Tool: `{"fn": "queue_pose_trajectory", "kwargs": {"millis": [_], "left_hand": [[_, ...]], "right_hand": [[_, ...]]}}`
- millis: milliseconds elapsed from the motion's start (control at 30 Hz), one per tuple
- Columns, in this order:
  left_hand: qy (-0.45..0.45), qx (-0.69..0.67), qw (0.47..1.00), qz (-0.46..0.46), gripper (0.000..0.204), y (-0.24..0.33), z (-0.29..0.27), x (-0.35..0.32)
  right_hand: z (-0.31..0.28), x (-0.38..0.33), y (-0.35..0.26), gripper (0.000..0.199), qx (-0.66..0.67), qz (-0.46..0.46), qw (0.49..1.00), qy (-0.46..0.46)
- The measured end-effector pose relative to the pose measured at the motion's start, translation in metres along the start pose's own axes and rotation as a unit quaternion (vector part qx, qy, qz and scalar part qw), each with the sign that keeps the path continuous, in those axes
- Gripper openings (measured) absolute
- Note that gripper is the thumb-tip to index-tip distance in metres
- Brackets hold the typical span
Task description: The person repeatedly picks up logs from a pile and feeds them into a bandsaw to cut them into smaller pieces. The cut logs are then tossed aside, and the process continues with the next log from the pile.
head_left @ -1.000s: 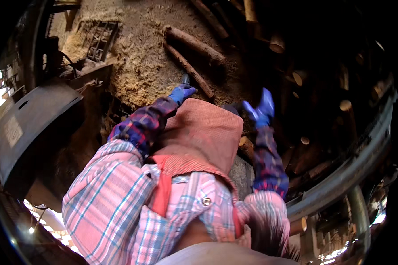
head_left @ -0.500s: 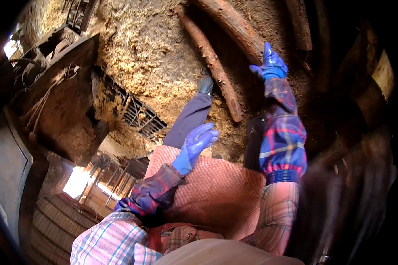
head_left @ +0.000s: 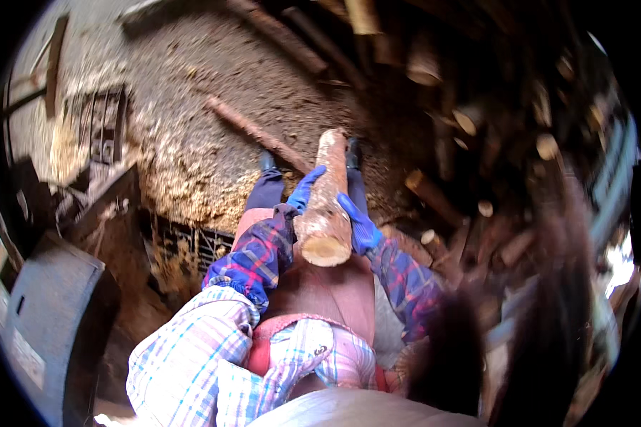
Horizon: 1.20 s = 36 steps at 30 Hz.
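A thick log [head_left: 327,196] with rough reddish bark and a pale cut end is held up in front of my apron, tilted away from me. Around its left side wraps my left hand [head_left: 306,190] in a blue glove. On the opposite side, my right hand [head_left: 361,225], gloved in blue too, presses with its fingers along the bark. Both hands are closed on the log between them. Beyond it, a thinner branch [head_left: 253,130] lies on the sawdust-strewn ground near my left boot [head_left: 267,161].
Many cut logs [head_left: 434,192] are heaped at the right, partly in shadow. More long pieces [head_left: 281,32] lie farther ahead. At the left are a grey metal box [head_left: 46,292], rusty machinery and a floor grate [head_left: 189,238] with sawdust around it.
The thick log has come off the ground and up to my body. My left hand, empty before, now grips it along with my right. My view has swung toward the log heap.
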<state>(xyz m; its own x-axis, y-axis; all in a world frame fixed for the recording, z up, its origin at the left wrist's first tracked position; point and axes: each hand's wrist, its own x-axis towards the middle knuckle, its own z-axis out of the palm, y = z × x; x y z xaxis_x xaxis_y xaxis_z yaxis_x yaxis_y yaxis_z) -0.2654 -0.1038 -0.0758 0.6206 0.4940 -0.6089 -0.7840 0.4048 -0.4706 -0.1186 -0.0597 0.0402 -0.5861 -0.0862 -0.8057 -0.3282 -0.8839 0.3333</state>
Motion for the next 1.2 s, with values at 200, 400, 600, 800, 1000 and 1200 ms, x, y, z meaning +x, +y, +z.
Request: {"fn": "queue_pose_trajectory", "kwargs": {"millis": [200,400,600,800,1000,1200], "left_hand": [[-0.071,0.609,0.785,0.086,0.051,-0.155,0.161,0.0],[-0.288,0.698,0.616,0.226,0.096,-0.338,0.295,0.004],[-0.558,0.613,0.558,0.046,0.107,-0.541,0.366,0.026],[-0.547,0.74,0.37,0.127,0.077,-0.602,0.362,0.015],[-0.086,0.912,0.375,0.143,0.048,-0.32,0.263,0.065],[0.182,0.799,0.537,0.2,0.03,-0.13,0.133,-0.066]], "right_hand": [[-0.183,-0.134,0.066,0.06,-0.049,-0.425,0.902,-0.062],[-0.047,-0.379,-0.005,0.086,-0.202,-0.708,0.67,0.096],[-0.159,-0.581,0.002,0.086,-0.294,-0.799,0.433,0.296],[-0.305,-0.683,0.052,0.086,-0.349,-0.637,0.317,0.61],[-0.364,-0.617,0.036,0.086,-0.399,-0.436,0.285,0.755],[-0.481,-0.629,0.072,0.083,-0.436,-0.533,0.32,0.651]]}}
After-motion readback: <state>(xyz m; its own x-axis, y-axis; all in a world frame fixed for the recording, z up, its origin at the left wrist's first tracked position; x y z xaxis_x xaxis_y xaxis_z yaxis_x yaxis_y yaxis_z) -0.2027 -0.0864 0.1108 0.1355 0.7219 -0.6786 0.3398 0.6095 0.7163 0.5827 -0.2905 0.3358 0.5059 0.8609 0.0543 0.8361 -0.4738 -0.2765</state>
